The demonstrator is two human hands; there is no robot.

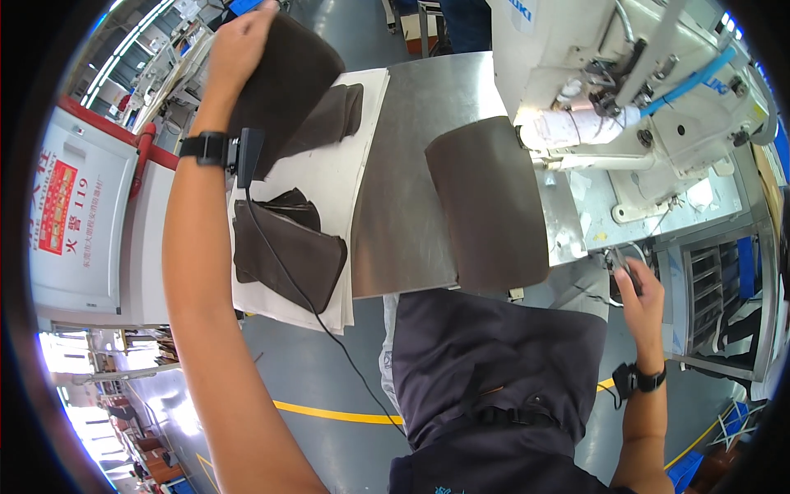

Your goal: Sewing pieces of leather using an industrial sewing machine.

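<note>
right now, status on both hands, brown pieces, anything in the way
Left hand gripping brown piece. Right hand holding small dark object. Another brown piece beside sewing machine. Black cable hanging in front of nearer pile.

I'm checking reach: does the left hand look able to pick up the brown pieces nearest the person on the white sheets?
Probably not as is: the left hand grips a dark brown panel. Otherwise the nearer brown pieces look accessible; only the wrist cable crosses them in view.
</note>
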